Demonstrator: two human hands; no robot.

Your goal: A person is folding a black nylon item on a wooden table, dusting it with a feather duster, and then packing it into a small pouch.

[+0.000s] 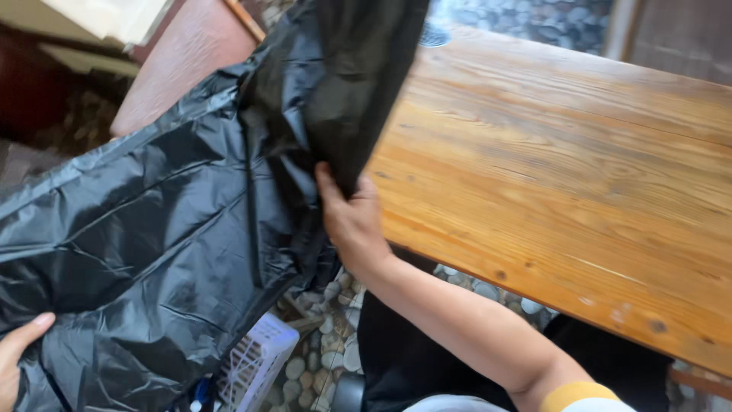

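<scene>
A large black plastic bag [152, 229] fills the left half of the frame, its glossy film creased and billowing, with a darker bunched fold rising to the upper centre. The right hand [352, 221] sits in the middle of the frame, reaching up from the lower right on a bare forearm with a yellow-edged sleeve [573, 395] at the bottom; its fingers [328, 187] are closed on the hanging fold of the bag, pinching the film just beside the near edge of the tabletop [564, 183]. The left hand [17, 358] shows only partly at the lower left corner, its thumb lying against the lower part of the bag; whether those fingers are clamped on the film or merely pressed to it cannot be told, since most of the hand is out of the frame. The wooden tabletop spreads across the right half of the frame, orange-brown with strong grain and a few dark knots, and the bag's upper fold overlaps its left end. Below the bag, at the bottom centre, a white plastic basket [255, 362] with a lattice wall stands on a floor of rounded pebbles [328, 347]. At the upper left, a reddish-brown board [183, 57] slants behind the bag.
</scene>
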